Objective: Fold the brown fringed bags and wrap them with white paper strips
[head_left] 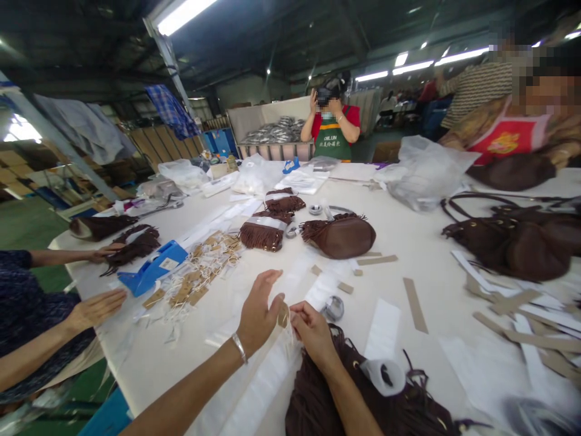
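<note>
My left hand (258, 316), with a bracelet at the wrist, has its index finger and thumb stretched apart. Close against its thumb is a small tan hang tag (283, 316) with a pale string. My right hand (314, 336) pinches at the string beside the tag; its fingertips are closed together. Below my right forearm lies a dark brown fringed bag (313, 399) with gold-coloured eyelets. A rolled piece of white wrapping (385, 376) is around part of it. Beyond my right hand sits a roll of clear tape (334, 307).
A pile of tagged strings (206, 266) lies by a blue tape dispenser (154, 266). Brown bags (345, 235) sit mid-table and at right. Cardboard strips (415, 304) and plastic bags (426, 172) are scattered about. A co-worker's hand (97, 307) is at left; two people stand opposite.
</note>
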{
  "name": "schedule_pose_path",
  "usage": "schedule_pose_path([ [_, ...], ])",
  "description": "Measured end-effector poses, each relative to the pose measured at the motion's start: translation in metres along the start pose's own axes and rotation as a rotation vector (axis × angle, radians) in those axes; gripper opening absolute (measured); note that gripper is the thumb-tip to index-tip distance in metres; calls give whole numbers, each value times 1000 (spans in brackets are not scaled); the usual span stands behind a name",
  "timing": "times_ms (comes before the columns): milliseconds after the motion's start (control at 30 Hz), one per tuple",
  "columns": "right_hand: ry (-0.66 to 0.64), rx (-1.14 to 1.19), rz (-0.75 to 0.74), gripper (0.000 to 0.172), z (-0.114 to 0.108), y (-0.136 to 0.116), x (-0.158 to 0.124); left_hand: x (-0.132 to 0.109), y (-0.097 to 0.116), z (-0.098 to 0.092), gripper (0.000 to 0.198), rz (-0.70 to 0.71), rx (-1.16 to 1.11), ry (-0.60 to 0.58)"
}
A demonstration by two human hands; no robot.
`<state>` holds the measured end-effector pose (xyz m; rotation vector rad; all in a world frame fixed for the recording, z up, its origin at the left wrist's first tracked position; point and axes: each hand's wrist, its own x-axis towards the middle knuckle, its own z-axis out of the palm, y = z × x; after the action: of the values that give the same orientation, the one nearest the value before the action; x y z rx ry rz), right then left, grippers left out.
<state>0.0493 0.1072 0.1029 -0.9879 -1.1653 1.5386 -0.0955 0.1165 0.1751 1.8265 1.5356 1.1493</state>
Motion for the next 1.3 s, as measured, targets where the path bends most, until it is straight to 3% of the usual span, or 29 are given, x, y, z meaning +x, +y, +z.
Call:
schedule_pose_path([
  [67,-15,-42,-36,20,1,1,-1,-9,6,-4,34,145,103,-208],
  [133,-22,-61,-46,19,2,0,-2,-14,6,-4,29,99,92,-327],
  [200,-31,-61,-30,20,1,1,-2,-14,-2,-3,28,-26,17,-305],
  [267,-27,-65,-15,23,0,2,-2,-13,-15,-5,28,-134,-50,-210],
  [400,-10,-105,-4,25,0,3,-2,-18,-41,-16,28,-172,53,-121],
  [600,9,-165,10,28,-1,1,-2,-50,-45,-26,25,-25,420,-339],
  [767,-7,-175,19,30,-1,1,-1,-71,-45,-19,20,-74,718,-509],
  [1000,35,-222,12,31,-2,5,-1,-73,-59,-14,9,-158,725,-554],
  [1200,58,-672,-215,20,-2,-4,-6,-56,-47,-34,14,-160,708,-571],
  [1300,28,-728,-239,21,-3,-6,-6,-51,-47,-38,12,-173,691,-576],
])
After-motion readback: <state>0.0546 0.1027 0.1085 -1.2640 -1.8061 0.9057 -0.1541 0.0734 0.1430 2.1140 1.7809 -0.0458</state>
